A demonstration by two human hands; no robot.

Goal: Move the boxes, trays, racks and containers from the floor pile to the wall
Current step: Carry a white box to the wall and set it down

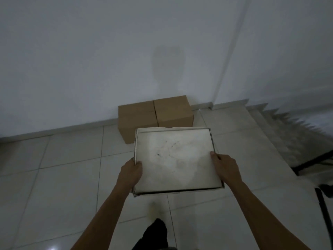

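Note:
I carry a shallow white tray (173,159) with a scuffed bottom and a thin dark rim, held level above the floor. My left hand (131,171) grips its left edge, thumb over the rim. My right hand (225,166) grips the right edge the same way. Ahead, two brown cardboard boxes (155,116) stand side by side on the floor against the white wall (108,60). The tray's far edge hides the lower front of the boxes.
Pale floor tiles (63,177) stretch to the left and below. A staircase (281,127) drops away on the right, with a black metal frame (313,159) beside it. My dark trouser leg (155,231) shows at the bottom.

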